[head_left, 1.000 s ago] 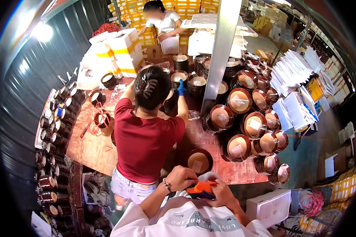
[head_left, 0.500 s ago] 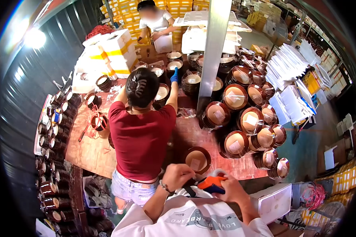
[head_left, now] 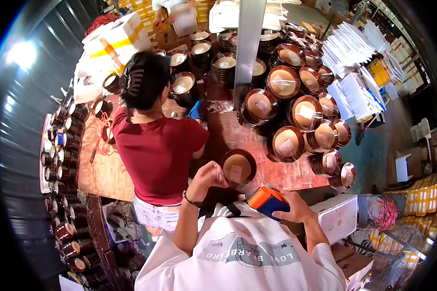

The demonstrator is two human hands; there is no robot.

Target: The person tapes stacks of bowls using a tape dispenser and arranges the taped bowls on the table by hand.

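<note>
In the head view, my right hand is wrapped round an orange and blue tape dispenser, held in front of my chest. My left hand is closed in a pinch at the near left rim of a brown-rimmed bowl with a pale inside. A faint strip of clear tape runs between that pinch and the dispenser; its end is hidden by my fingers. A white label lies inside the bowl, which stands on the table's near edge.
A co-worker in a red shirt stands close on my left, one blue glove showing. Wrapped bowl stacks crowd the table's right side. A metal post rises behind my bowl. White foam boxes stand at far left.
My view has shifted, and both hands are farther apart. The dispenser has turned, showing more of its orange side. The co-worker's gloved hand has drawn back from the far bowls.
</note>
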